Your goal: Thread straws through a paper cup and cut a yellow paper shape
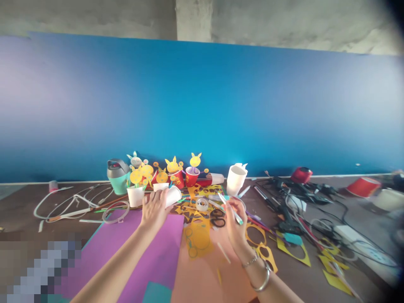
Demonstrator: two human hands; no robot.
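Note:
My left hand (155, 207) is closed round a white paper cup (173, 196) that lies tilted on its side, its rim to the right. In my right hand (235, 216) is a white marker (232, 210) with a green end, pinched between the fingers and slanting up to the left. Between my hands lie a tape roll (202, 205) and black-handled scissors (217, 219). Under my left forearm is a purple sheet (160, 248); an orange sheet (195, 280) lies beside it. Cut yellow paper (198, 240) with drawn circles rests on the orange sheet.
Behind my hands stand red cups (192, 176) with yellow paper figures, a white cup (135, 196), a teal bottle (118, 176) and a taller white cup (236, 180). Coiled white cables (67, 204) lie at left. Black cables, a power strip (366, 246) and paper scraps (295, 248) cover the right side.

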